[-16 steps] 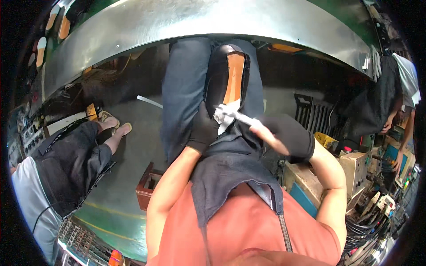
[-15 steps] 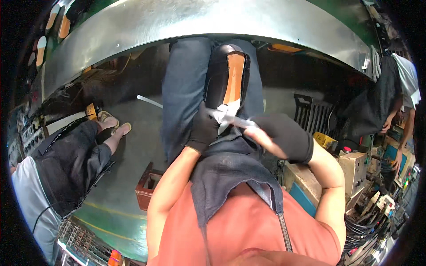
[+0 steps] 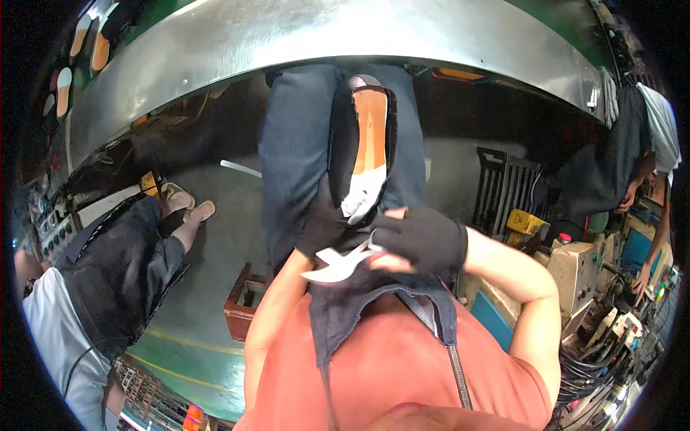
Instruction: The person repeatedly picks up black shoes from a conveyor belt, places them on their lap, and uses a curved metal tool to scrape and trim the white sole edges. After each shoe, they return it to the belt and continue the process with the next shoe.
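Observation:
On my lap lies a black shoe (image 3: 346,147), its long axis away from me. Its bottom faces up and shows an orange-brown and whitish insole board (image 3: 370,133). My left hand (image 3: 318,228), in a dark glove with bare fingertips, is closed around the near end of the shoe; some of its fingers are hidden. In a similar glove, my right hand (image 3: 425,241) grips silvery lasting pincers (image 3: 336,266). Their curved jaw end points left, just nearer to me than the shoe and apart from it.
A metal bench (image 3: 345,32) spans the far side. A person (image 3: 115,269) is at the left, another person's arm (image 3: 658,230) at the right. A brown wooden stool (image 3: 241,309) is left of me, a dark plastic chair (image 3: 503,187) and a beige machine box (image 3: 573,273) right.
The lasting pincers have come away from the shoe's near end, moving toward me and turning their jaw end left. The shoe is slightly more upright in view, still in my left hand.

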Motion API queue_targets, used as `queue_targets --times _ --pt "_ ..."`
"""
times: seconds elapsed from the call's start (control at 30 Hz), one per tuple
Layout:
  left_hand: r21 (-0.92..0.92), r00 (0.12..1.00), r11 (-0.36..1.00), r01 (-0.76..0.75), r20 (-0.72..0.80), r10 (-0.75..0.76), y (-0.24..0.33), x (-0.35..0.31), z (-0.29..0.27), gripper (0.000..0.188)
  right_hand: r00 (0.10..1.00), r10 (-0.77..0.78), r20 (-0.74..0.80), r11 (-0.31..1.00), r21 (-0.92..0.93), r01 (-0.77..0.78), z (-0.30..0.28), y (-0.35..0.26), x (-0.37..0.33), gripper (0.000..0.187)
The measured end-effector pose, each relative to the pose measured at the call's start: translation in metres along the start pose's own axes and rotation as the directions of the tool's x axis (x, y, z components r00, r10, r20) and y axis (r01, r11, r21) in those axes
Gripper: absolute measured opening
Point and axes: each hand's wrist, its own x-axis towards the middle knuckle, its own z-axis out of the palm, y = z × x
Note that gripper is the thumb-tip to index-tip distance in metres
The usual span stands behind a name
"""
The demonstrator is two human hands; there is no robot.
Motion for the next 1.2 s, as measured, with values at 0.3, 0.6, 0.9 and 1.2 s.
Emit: queue_targets --times 0.3,0.6,0.9,1.2 --pt "-0.139 0.910 0.917 0.375 0.244 -0.335 0.028 0.000 -0.154 0.082 0.792 0.611 -0.017 0.774 0.222 -0.593 -0.025 0.018 -0.101 0.027" --pt "-0.165 0.980 0.971 0.174 -0.068 -0.187 -0.018 0.019 0.007 0.071 0.755 0.655 -0.033 0.668 0.493 -0.558 -0.011 0.022 -0.063 0.032" --pt "-0.942 0.879 0.093 0.322 0.262 -0.398 0.008 0.015 0.007 0.055 0.901 0.424 0.093 0.789 -0.526 -0.317 -0.023 0.023 -0.005 0.036" --pt "-0.147 0.955 0.983 0.111 -0.257 -0.146 -0.045 0.015 0.042 0.071 0.801 0.451 0.393 0.838 -0.495 -0.229 -0.071 0.021 0.003 0.032"
